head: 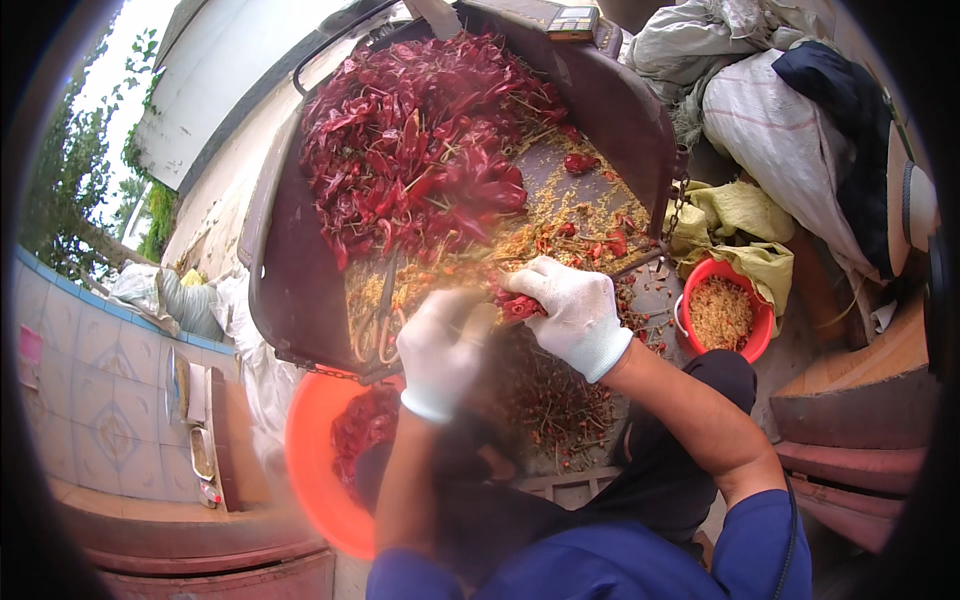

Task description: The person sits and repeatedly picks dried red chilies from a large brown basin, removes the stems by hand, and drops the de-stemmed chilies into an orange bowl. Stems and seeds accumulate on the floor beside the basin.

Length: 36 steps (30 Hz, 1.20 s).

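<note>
Both my hands wear white knit gloves and meet over the near edge of a metal cart bed. My right hand (566,307) holds a dried red chili pepper (519,306) between thumb and fingers. Close to its left, my left hand (444,345) is blurred, so its grip cannot be made out. A large heap of dried red chilies (412,142) fills the far and left part of the cart bed (281,277). Yellow seeds (551,217) and red scraps lie scattered on the bed before my hands. Scissors (381,322) with looped handles rest at its near left corner.
An orange basin (315,450) with red chilies stands below left. At right, a red bucket (763,330) holds seeds. Stems (562,405) litter the ground between my legs. White sacks (765,120) are piled back right; a keypad phone (573,24) sits on the cart's far rim.
</note>
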Motion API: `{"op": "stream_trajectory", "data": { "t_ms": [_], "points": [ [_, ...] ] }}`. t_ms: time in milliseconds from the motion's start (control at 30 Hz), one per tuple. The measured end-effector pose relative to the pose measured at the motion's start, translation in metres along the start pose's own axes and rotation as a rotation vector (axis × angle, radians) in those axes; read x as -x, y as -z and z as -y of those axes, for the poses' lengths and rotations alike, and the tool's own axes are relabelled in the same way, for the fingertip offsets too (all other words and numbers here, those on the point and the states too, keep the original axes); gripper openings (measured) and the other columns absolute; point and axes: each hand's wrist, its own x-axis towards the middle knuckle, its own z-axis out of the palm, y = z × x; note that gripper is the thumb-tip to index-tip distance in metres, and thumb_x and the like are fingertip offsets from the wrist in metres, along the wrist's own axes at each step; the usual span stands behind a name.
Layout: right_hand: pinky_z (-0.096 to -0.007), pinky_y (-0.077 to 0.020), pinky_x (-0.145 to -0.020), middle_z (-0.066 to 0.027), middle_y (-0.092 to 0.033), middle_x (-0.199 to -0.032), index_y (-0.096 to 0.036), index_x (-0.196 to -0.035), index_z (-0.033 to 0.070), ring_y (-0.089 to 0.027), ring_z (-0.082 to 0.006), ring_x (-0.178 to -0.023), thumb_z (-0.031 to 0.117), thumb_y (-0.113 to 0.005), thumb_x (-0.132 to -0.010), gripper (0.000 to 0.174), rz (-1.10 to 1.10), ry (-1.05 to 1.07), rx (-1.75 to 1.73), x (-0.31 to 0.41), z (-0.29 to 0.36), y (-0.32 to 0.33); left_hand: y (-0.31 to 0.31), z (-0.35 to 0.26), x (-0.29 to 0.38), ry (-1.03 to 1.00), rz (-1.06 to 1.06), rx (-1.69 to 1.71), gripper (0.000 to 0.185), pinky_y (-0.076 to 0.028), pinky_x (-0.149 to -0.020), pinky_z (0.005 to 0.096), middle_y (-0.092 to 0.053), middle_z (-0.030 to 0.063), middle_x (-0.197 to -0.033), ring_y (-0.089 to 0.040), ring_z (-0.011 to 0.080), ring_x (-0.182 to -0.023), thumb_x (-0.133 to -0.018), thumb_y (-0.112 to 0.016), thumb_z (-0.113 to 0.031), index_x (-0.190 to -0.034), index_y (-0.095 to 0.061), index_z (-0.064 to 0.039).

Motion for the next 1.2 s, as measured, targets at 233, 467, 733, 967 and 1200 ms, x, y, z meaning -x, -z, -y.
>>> {"op": "stream_trajectory", "data": {
  "t_ms": [233, 467, 733, 967, 1200],
  "points": [
    [-0.0384, -0.0557, -0.067, -0.0081, -0.071, -0.092, -0.072, -0.104, 0.014, -0.071, -0.0277, -0.079, 0.008, -0.078, -0.074, 0.032, 0.060, -0.060, -0.131, 0.005, 0.004, -0.001, -0.006, 0.005, 0.005, 0.003, -0.073, 0.166, 0.016, -0.050, -0.060, 0.0282, -0.069, 0.0067, -0.076, -0.064, 0.0163, -0.065, -0.099, -0.069, -0.016, -0.097, -0.070, 0.000],
    [-0.0283, -0.0547, -0.079, -0.0077, -0.077, -0.094, -0.072, -0.114, 0.001, -0.067, -0.0095, -0.085, 0.014, -0.085, -0.082, 0.037, 0.168, -0.718, -0.870, 0.000, 0.017, -0.007, -0.012, 0.029, -0.010, 0.680, -0.336, 1.603, 0.025, -0.045, -0.057, 0.0233, -0.068, 0.0031, -0.087, -0.060, 0.0110, -0.073, -0.107, -0.055, -0.027, -0.097, -0.067, -0.007],
    [-0.0236, -0.0474, -0.061, -0.0004, -0.073, -0.089, -0.071, -0.107, 0.003, -0.060, -0.0049, -0.071, 0.012, -0.082, -0.088, 0.024, 0.254, -0.921, -1.072, -0.016, 0.010, 0.030, 0.017, 0.044, -0.019, 0.565, -0.133, 0.806, 0.021, -0.051, -0.057, 0.0261, -0.071, 0.0084, -0.084, -0.064, 0.0142, -0.065, -0.103, -0.064, -0.021, -0.107, -0.068, -0.001],
    [-0.0245, -0.0396, -0.042, 0.0019, -0.064, -0.073, -0.068, -0.106, 0.007, -0.049, -0.0058, -0.046, 0.017, -0.080, -0.090, 0.022, 0.113, -0.779, -1.073, -0.017, 0.005, 0.022, 0.027, 0.011, -0.006, 0.425, 0.036, 0.540, 0.022, -0.052, -0.063, 0.0232, -0.073, 0.0088, -0.080, -0.065, 0.0114, -0.064, -0.101, -0.065, -0.015, -0.109, -0.070, 0.005],
    [-0.0227, -0.0372, -0.042, -0.0032, -0.071, -0.081, -0.068, -0.115, 0.003, -0.047, -0.0063, -0.043, 0.013, -0.077, -0.091, 0.028, 0.041, -0.718, -1.017, -0.040, 0.045, 0.038, -0.002, 0.030, 0.016, 0.212, 0.218, -0.015, 0.020, -0.056, -0.076, 0.0344, -0.076, 0.0171, -0.092, -0.074, 0.0200, -0.082, -0.094, -0.070, -0.016, -0.106, -0.075, -0.002]
  ]
}}
